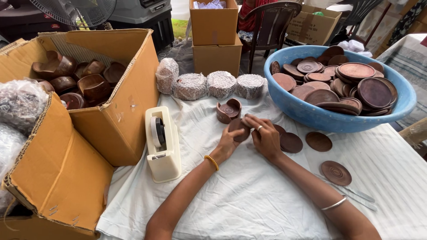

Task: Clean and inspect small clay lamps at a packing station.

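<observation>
Both hands — left hand [229,141], right hand [266,138] — grip what looks like a wooden disc [239,128]; a slip could send it into the holder [229,110] at twelve o'clock.

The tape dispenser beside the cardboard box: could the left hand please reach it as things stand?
Probably yes. The tape dispenser stands just beside the left hand, with only bare white cloth between them. However, that hand is busy holding a wooden disc together with the right hand.
</observation>
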